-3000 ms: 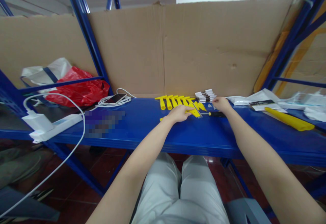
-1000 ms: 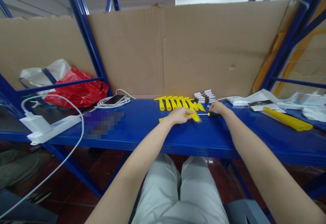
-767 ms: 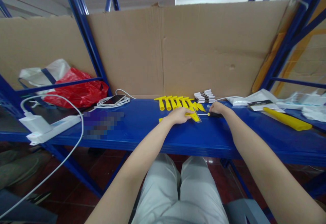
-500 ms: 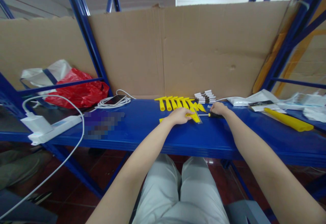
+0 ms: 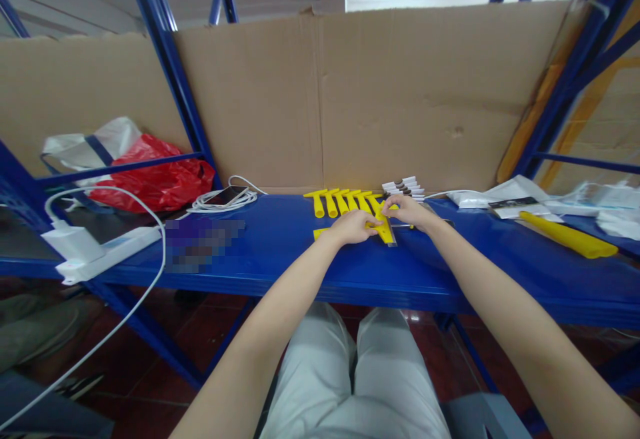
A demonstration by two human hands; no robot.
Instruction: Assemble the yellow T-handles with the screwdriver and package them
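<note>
My left hand [image 5: 354, 227] is closed round a yellow squeegee [image 5: 385, 234], a T-shaped piece with a clear blade strip along its edge, held low over the blue shelf [image 5: 280, 246]. The fingertips of my right hand [image 5: 404, 210] are pinched together at the far end of the squeegee head; anything between them is too small to make out. A screwdriver [image 5: 412, 226] lies beneath my right wrist, mostly hidden. Behind my left hand stands a row of several yellow T-shaped handles [image 5: 332, 204]. White and black strips [image 5: 411, 188] are piled behind my right hand.
At left are a white power strip [image 5: 107, 252], a coiled white cable [image 5: 220, 206], a phone [image 5: 229, 195] and a red plastic bag [image 5: 155, 179]. A long yellow piece [image 5: 570, 234] and white packaging [image 5: 520, 189] lie at right. Cardboard [image 5: 400, 92] closes off the back.
My right hand has moved left from beside the screwdriver handle to the squeegee head, fingertips pinched. My left hand stays in place, still gripping the squeegee, which has turned slightly.
</note>
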